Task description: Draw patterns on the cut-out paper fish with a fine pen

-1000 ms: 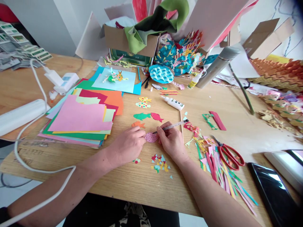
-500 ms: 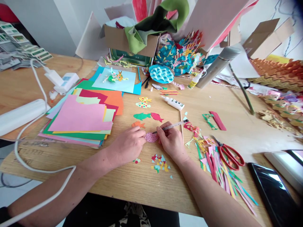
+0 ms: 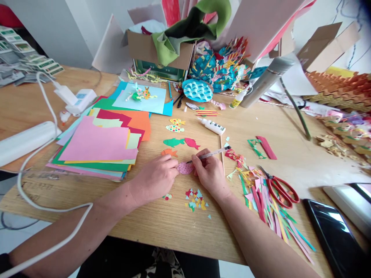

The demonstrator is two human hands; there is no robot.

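Note:
My left hand (image 3: pixel 158 177) rests on the wooden table (image 3: pixel 162 224) with its fingers curled, pinning the left end of a pink dotted paper fish (image 3: pixel 185 168). My right hand (image 3: pixel 210 173) is closed round a white pen (image 3: pixel 211 154), whose tip points down at the fish. Just beyond lie an orange paper fish (image 3: pixel 169 152), a green one (image 3: pixel 173 142) and a red one (image 3: pixel 191 143). Two spotted yellow fish (image 3: pixel 175 125) lie farther back. A small heap of coloured paper chips (image 3: pixel 196 199) sits near my right wrist.
A stack of coloured paper sheets (image 3: pixel 100 144) lies left. A glue bottle (image 3: pixel 212 126) lies behind the fish. Red-handled scissors (image 3: pixel 282 189) rest on paper strips (image 3: pixel 268 204) at right, near a black phone (image 3: pixel 337 235). A white cable (image 3: pixel 43 208) crosses my left arm. Cardboard box (image 3: pixel 158 52) and paper crafts at back.

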